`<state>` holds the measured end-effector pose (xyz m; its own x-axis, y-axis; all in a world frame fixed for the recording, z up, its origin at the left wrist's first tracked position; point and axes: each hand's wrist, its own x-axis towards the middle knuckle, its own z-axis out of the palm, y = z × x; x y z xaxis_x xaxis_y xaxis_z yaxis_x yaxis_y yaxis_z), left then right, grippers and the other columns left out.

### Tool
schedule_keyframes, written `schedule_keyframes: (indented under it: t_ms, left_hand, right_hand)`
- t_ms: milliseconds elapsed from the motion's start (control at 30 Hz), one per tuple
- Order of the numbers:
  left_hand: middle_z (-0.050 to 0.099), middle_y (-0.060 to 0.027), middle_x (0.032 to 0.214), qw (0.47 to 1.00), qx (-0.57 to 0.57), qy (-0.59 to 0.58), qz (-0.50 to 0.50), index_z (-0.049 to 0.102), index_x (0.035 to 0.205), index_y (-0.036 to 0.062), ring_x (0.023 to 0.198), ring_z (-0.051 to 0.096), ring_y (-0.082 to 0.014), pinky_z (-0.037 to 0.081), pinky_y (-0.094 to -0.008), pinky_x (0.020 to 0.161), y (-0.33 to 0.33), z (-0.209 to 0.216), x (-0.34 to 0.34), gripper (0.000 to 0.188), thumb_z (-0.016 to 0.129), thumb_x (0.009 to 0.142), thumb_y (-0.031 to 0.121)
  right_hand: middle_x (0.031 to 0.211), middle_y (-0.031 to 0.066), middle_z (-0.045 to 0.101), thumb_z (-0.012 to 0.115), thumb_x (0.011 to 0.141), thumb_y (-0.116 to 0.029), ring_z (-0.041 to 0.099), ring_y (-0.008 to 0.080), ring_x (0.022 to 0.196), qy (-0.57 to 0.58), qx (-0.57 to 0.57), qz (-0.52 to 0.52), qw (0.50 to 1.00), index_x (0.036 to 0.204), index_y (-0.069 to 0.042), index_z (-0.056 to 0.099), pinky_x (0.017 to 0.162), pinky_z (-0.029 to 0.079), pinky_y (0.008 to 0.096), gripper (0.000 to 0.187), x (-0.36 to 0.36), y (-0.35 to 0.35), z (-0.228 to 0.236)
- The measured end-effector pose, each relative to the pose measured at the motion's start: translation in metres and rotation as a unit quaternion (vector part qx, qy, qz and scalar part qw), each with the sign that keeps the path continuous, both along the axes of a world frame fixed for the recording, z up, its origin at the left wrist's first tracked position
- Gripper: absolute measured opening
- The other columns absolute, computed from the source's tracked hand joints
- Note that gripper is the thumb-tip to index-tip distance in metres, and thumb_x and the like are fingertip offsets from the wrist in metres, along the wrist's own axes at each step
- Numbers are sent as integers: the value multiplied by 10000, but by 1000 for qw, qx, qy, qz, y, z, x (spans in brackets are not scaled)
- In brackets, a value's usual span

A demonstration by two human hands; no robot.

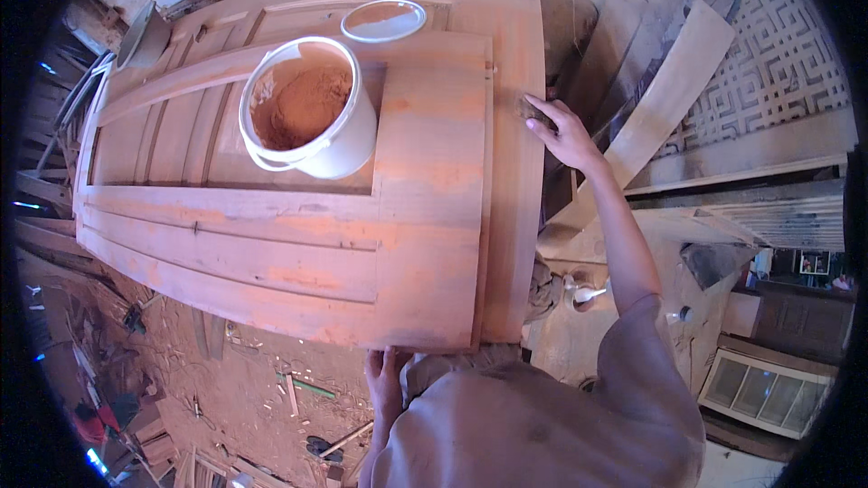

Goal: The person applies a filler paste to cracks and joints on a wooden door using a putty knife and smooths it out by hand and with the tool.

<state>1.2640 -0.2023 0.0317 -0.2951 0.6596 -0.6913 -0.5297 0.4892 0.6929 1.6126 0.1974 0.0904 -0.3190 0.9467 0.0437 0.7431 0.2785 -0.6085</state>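
Observation:
A wooden panel door (429,208) lies flat before me, on top of another larger wooden door (515,45). Patches of orange-brown filler or dust mark its surface. My right hand (568,137) is at the right edge of the lower door, its fingers closed on a small dark pad (532,109); what kind of pad I cannot make out. Against the near edge of the upper door rests my left hand (387,378), fingers slightly apart and partly hidden. A white bucket (348,149) of reddish-brown powder or paste stands on the door, and its round lid (383,21) lies beyond it.
Long boards (655,113) and a carved lattice panel (764,68) lean at the right. A framed glass window (767,390) is at the lower right. Wood scraps and a hammer-like tool (324,448) lie on the dusty floor. A grey basin (145,36) sits at the far left.

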Motion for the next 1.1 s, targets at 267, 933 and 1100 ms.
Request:
schedule_keyframes:
  t_ms: [267,933,1100]
  left_hand:
    - [682,-140,1029,998,-56,39,-7,576,1160,-36,910,683,-210,564,-350,820,13,26,4,283,563,1022,212]
    - [674,-139,1111,995,-94,14,19,567,1255,-12,980,675,-228,560,-368,852,12,23,5,313,577,998,166]
    - [664,-136,1121,995,-95,19,-2,563,1257,-13,985,666,-223,552,-364,854,22,37,7,325,586,991,172]
  right_hand:
    - [1138,167,575,640,968,-245,589,309,1036,-22,-20,19,999,1415,-130,532,918,492,382,474,-2,82,-35]
    - [1211,165,583,590,978,-317,586,362,1128,-100,25,95,990,1406,-157,530,983,458,479,461,-13,126,-40]
    - [1307,128,573,601,969,-324,566,337,1212,-153,34,105,982,1382,-151,546,1019,457,474,451,-10,126,-34]
